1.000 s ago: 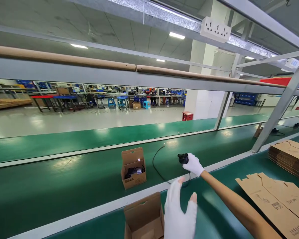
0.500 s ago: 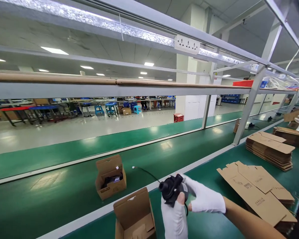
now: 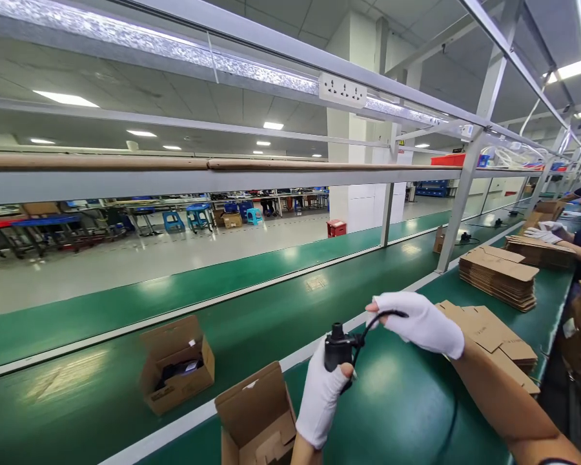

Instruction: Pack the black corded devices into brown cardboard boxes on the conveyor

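At lower centre, the gloved left hand point(image 3: 322, 394) grips a small black pump point(image 3: 337, 347); the right hand point(image 3: 419, 321) pinches its black cable point(image 3: 375, 321) just right. Below stands an open carton point(image 3: 256, 416) on the green bench point(image 3: 397, 407).

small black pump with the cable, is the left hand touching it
Touching. The head view shows the white-gloved left hand wrapped around the small black pump, its thumb pressed against the body; the right hand holds its black cable.

Both gloved hands raised, left point(image 3: 322, 394) gripping, right point(image 3: 423, 321) pinching.
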Demonstrator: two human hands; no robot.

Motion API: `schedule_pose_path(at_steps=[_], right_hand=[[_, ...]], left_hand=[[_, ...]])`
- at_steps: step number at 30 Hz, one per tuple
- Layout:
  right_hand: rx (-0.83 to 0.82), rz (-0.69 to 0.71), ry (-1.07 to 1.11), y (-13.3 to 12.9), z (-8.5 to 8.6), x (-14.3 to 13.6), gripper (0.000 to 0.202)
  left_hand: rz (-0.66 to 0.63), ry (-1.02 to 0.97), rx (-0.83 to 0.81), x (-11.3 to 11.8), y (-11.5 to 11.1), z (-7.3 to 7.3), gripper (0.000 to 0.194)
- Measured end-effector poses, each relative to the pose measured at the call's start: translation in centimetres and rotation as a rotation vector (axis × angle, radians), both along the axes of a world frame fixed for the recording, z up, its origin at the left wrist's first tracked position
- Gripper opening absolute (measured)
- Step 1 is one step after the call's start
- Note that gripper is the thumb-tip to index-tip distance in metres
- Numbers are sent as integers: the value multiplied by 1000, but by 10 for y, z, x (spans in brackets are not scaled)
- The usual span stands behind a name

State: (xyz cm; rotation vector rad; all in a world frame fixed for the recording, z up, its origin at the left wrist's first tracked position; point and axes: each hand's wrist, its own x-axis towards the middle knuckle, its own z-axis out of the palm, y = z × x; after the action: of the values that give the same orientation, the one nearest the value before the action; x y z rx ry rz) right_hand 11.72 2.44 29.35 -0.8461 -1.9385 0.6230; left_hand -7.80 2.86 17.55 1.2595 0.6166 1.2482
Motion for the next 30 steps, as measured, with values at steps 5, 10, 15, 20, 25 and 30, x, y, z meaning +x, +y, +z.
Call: schedule_pose_path(at_steps=[5, 10, 15, 20, 25, 30], right_hand=[[-281, 0, -30, 43, -17, -11, 32], [-468, 95, -195, 43, -65, -11, 36], [-355, 41, -420, 5, -76, 0, 35], [-5, 94, -1074, -27, -84, -3, 26], [250, 238, -1385, -57, -79, -24, 28], [471, 173, -1236, -65, -11, -36, 13]], left_hand=[[-274, 74, 75, 2, -12, 14, 75], [-80, -148, -115, 1, -15, 7, 54], [277, -648, -405, -5, 2, -2, 42], [296, -979, -606, -19, 12, 9, 36], [444, -774, -381, -16, 5, 4, 35], [469, -407, -150, -5, -4, -1, 69]])
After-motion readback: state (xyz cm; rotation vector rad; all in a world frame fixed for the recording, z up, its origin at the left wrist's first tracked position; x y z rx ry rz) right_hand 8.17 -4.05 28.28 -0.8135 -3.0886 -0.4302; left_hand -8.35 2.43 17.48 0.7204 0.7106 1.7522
